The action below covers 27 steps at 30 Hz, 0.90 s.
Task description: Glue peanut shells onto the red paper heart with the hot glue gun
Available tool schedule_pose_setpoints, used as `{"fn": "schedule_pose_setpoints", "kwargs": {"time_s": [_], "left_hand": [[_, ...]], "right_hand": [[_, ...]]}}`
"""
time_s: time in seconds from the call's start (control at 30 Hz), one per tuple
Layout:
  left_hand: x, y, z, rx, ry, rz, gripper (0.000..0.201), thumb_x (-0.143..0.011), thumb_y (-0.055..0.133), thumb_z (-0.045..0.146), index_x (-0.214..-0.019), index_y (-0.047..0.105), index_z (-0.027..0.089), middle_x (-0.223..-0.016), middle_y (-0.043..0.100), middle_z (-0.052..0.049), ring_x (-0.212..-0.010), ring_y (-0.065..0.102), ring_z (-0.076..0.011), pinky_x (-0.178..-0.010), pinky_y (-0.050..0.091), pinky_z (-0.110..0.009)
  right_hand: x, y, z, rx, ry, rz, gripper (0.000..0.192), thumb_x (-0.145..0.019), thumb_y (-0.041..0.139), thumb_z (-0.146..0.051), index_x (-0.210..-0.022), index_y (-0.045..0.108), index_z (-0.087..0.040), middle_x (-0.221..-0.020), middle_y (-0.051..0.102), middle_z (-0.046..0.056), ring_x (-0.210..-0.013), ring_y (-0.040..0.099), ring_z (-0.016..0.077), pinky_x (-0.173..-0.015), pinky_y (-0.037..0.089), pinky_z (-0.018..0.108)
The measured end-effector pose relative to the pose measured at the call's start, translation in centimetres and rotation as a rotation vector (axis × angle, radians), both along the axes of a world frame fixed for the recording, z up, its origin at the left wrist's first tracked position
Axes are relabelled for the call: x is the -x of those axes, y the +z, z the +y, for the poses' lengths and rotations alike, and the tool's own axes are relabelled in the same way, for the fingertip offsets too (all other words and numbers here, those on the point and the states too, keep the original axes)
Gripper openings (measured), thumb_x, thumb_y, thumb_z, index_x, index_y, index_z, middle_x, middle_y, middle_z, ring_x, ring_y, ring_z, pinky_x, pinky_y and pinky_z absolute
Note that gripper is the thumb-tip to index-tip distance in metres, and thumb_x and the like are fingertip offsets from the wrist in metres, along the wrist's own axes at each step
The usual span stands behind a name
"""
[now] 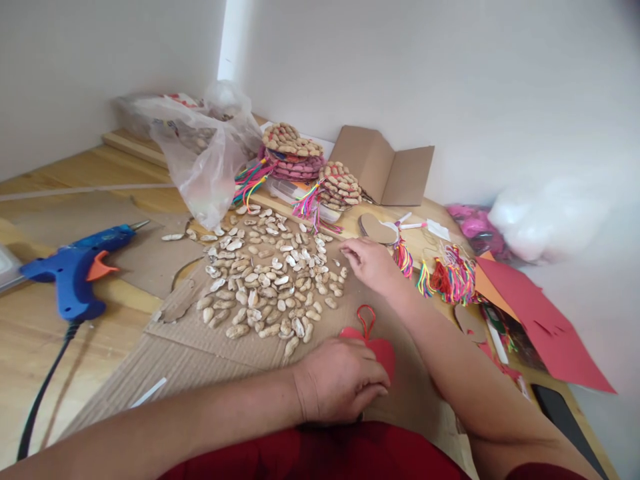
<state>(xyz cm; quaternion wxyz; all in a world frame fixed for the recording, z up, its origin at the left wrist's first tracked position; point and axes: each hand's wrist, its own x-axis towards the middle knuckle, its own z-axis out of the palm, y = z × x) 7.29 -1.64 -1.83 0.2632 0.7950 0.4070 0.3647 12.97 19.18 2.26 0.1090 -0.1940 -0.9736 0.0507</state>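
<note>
Left hand [340,387] fingers curled, pinning red heart [377,347], still bare; right hand [373,263] fingers loosely open beside peanut shells [270,280].

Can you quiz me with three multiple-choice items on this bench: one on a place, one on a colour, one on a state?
1. Where does the glue gun lie?
A. left of the peanut shells
B. on the red paper
C. inside the plastic bag

2. What colour is the heart piece under the left hand?
A. blue
B. red
C. green

3. How is the right hand?
A. gripping the glue gun
B. closed around scissors
C. reaching at the edge of the peanut shells

Key: 1 A, the gun rests far left on the table; 2 B, heart and loop are red; 3 C, the fingers point into the pile's edge.
</note>
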Motion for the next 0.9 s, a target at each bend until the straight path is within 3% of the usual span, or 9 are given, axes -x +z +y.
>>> {"fn": "schedule_pose_setpoints", "kwargs": {"time_s": [0.17,0.4,0.7,0.9], "left_hand": [[0.0,0.1,0.0,0.001,-0.01,-0.005,0.019,-0.097,0.055,0.029,-0.097,0.073,0.02,-0.089,0.073,0.0,-0.082,0.064,-0.0163,-0.078,0.045,-0.028],[0.0,-0.1,0.0,0.003,-0.006,0.006,0.02,-0.098,0.055,0.03,-0.098,0.072,0.021,-0.087,0.072,0.0,-0.082,0.064,-0.0161,-0.079,0.046,-0.028],[-0.1,-0.2,0.0,0.01,-0.001,-0.004,0.019,-0.097,0.056,0.03,-0.098,0.073,0.021,-0.089,0.073,-0.001,-0.082,0.065,-0.0163,-0.078,0.046,-0.028],[-0.1,-0.2,0.1,0.022,-0.018,-0.004,0.019,-0.097,0.056,0.029,-0.097,0.073,0.021,-0.087,0.073,-0.002,-0.082,0.065,-0.0169,-0.08,0.047,-0.028]], "right_hand": [[-0.7,0.9,1.0,0.002,-0.109,0.081,0.02,-0.089,0.058,-0.007,-0.1,0.072,-0.016,-0.095,0.073,0.009,-0.089,0.064,0.0232,-0.082,0.048,0.033],[-0.3,0.4,0.4,0.01,-0.026,-0.008,0.017,-0.092,0.062,-0.014,-0.103,0.074,-0.017,-0.096,0.075,0.008,-0.09,0.064,0.0234,-0.087,0.047,0.034],[-0.1,0.6,0.4,0.011,-0.049,-0.005,0.018,-0.091,0.062,-0.012,-0.102,0.074,-0.017,-0.095,0.075,0.008,-0.09,0.064,0.0237,-0.085,0.046,0.034],[2.0,1.1,-1.7,0.136,-0.046,0.029,0.015,-0.089,0.063,-0.013,-0.099,0.073,-0.019,-0.089,0.075,0.004,-0.085,0.064,0.0209,-0.084,0.045,0.033]]}}
